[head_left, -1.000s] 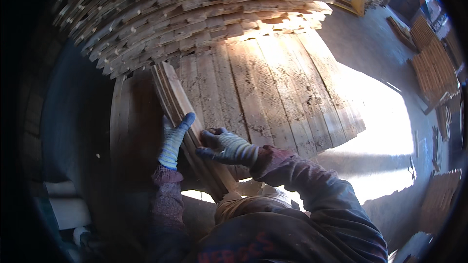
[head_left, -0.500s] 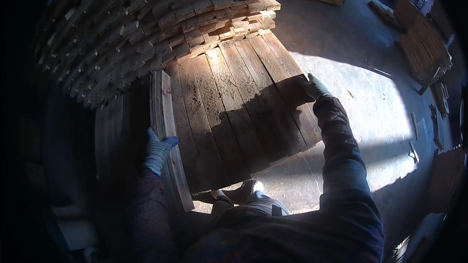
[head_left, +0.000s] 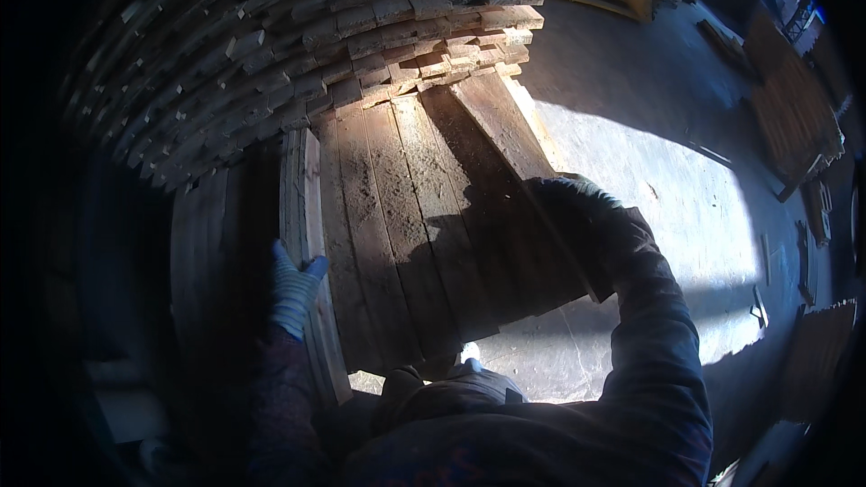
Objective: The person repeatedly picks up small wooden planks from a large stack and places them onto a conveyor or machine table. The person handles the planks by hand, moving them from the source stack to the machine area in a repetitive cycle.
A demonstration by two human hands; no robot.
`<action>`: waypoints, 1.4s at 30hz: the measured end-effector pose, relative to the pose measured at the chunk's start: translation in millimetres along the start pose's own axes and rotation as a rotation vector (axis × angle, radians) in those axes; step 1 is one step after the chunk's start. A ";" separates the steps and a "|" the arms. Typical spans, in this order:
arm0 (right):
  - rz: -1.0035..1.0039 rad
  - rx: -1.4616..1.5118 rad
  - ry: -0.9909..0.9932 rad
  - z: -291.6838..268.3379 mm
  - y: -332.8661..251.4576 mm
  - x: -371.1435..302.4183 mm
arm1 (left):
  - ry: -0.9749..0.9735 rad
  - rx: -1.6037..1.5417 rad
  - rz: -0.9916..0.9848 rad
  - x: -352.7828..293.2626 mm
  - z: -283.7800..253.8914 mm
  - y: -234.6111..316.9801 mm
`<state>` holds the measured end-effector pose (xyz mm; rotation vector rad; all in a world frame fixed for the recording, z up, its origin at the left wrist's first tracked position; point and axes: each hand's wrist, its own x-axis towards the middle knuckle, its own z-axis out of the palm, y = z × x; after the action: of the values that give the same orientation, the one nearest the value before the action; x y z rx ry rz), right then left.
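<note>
Wooden boards [head_left: 383, 207] lie side by side in a flat layer in front of me, sprinkled with sawdust. My right hand [head_left: 585, 191], in a knitted glove, is closed on the outermost wooden board [head_left: 505, 126] at the right. That board is tilted on its edge, with a dark gap beside it. At the left, a few wooden boards stand on edge [head_left: 314, 216] against the layer. My left hand [head_left: 296, 287], in a striped glove, grips the top edges of these, thumb on the right side. The fingers of my right hand are partly in shadow.
A tall stack of lumber [head_left: 361, 18] rises at the far side, its board ends jutting out unevenly. Concrete floor [head_left: 667, 180], partly sunlit, stretches to the right. Further right lean wooden panels [head_left: 789, 108] and a yellow metal piece [head_left: 639, 4] lies beyond.
My right hand has moved nearer me, and the rightmost board has tipped up on its edge, opening a dark gap. My left hand keeps its grip on the upright boards.
</note>
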<state>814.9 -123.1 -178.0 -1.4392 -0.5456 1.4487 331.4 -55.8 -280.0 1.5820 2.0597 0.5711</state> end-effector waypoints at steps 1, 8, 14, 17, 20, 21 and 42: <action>-0.006 -0.010 -0.028 0.1 -4.7 -2.4 | 0.006 0.009 -0.023 1.1 -0.4 2.0; 0.098 -0.133 -0.208 -2.6 0.1 17.5 | -0.041 -0.143 -0.143 -8.4 -5.4 19.2; 0.020 0.086 -0.310 8.8 50.5 53.1 | -0.130 0.057 -0.202 -4.5 -17.8 29.6; -0.025 0.148 -0.362 41.1 38.3 30.8 | -0.182 -0.051 -0.234 -14.5 -39.9 43.3; -0.115 0.187 -0.403 70.1 40.5 1.5 | -0.138 -0.122 -0.163 -5.0 -41.0 19.3; -0.140 0.208 -0.409 81.7 46.0 -7.9 | -0.134 -0.140 -0.169 -4.1 -46.1 14.4; -0.460 -0.955 -0.061 358.9 222.4 -26.3 | -0.063 -0.241 0.172 -19.6 -91.8 -113.8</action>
<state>405.4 -125.1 -284.3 -1.7944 -1.6370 0.8630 193.0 -106.1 -271.4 1.6193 1.7459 0.7886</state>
